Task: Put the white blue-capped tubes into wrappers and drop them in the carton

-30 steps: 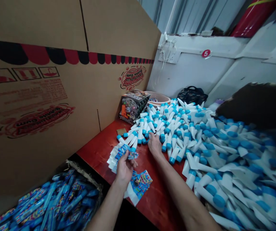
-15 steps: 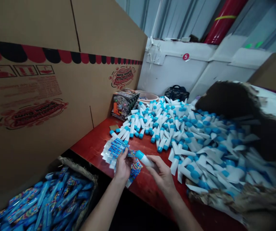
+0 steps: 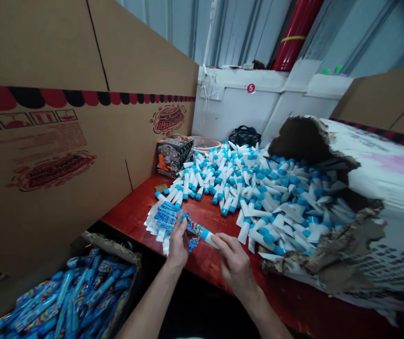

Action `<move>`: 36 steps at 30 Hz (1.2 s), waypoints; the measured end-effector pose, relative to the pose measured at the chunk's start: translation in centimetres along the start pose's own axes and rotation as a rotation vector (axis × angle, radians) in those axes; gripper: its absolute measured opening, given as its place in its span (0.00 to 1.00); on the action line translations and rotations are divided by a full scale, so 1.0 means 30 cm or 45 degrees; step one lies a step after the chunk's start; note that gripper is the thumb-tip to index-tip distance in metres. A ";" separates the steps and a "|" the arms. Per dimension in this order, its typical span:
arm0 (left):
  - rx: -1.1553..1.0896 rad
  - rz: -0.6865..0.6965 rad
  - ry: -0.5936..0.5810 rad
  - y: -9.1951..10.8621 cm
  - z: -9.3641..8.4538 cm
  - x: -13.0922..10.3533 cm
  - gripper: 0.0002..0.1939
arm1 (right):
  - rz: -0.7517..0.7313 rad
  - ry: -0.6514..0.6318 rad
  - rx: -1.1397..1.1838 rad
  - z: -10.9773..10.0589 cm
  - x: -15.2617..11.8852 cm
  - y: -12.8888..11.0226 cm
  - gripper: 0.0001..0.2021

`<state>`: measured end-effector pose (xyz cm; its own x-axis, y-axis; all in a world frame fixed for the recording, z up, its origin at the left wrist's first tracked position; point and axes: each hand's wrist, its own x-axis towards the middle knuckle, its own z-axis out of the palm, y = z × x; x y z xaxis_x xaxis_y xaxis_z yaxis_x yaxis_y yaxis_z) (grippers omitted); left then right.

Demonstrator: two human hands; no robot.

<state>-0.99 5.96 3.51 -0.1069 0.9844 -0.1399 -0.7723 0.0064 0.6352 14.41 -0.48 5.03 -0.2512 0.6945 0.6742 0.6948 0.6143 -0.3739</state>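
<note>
Covering red table (image 3: 141,212): white tubes (image 3: 258,188); cardboard wall (image 3: 64,141) left.

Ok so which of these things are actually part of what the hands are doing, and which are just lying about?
In hand:
left hand on the printed sleeves
right hand holding a white tube
pile of blue-capped tubes
bin of wrapped tubes

Lying about:
printed display box
black bag
pink bowl
big cardboard carton

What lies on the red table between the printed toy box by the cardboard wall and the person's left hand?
In the head view, between the toy box and the left hand: loose white blue-capped tubes, then a fan of printed sleeves on the red table.
</note>
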 end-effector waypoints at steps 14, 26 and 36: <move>-0.212 -0.333 -0.112 -0.077 0.089 -0.088 0.18 | 0.232 0.271 0.249 0.149 0.024 -0.034 0.15; -0.094 -0.198 -0.113 -0.064 0.040 -0.016 0.22 | 0.818 -0.027 0.372 0.215 0.009 0.029 0.15; -0.171 -0.291 -0.073 -0.077 0.008 0.020 0.10 | 0.865 -0.168 0.600 0.225 0.038 0.067 0.16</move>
<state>0.88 6.57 2.14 0.1124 0.9684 -0.2226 -0.8491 0.2100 0.4848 10.97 4.07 0.75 0.0235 0.9903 0.1369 0.3761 0.1181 -0.9190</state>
